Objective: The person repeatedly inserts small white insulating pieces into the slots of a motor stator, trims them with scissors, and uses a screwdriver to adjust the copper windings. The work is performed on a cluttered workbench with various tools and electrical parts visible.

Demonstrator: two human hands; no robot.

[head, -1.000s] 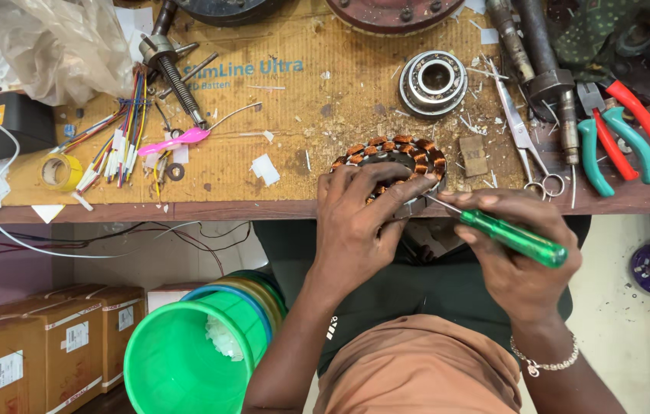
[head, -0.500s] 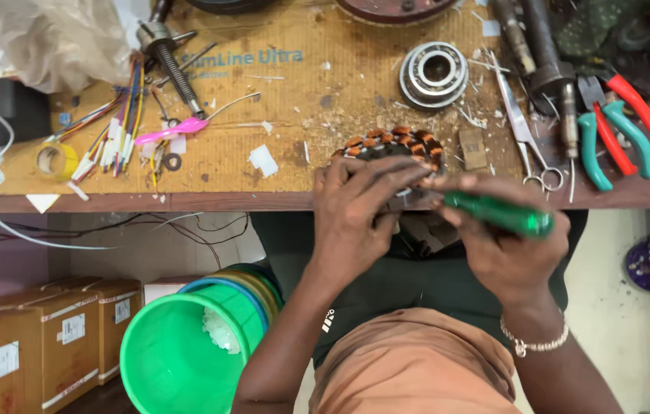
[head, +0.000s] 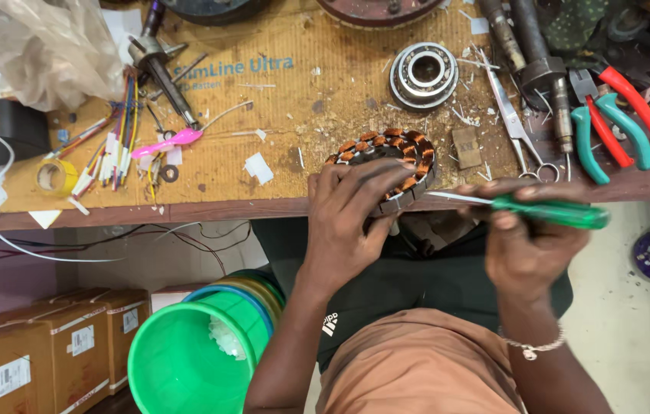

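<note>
A round motor stator with copper windings rests tilted at the front edge of the wooden workbench. My left hand grips its near rim, fingers curled over the metal core. My right hand holds a green-handled screwdriver lying almost level, its thin metal tip pointing left and meeting the stator's right side.
A steel bearing, scissors, red and green pliers, coloured wires, a tape roll and a plastic bag lie on the bench. Stacked green buckets and cardboard boxes stand below.
The screwdriver has swung from a downward slant to nearly level, and my right hand has risen a little. My left hand keeps its grip on the stator.
</note>
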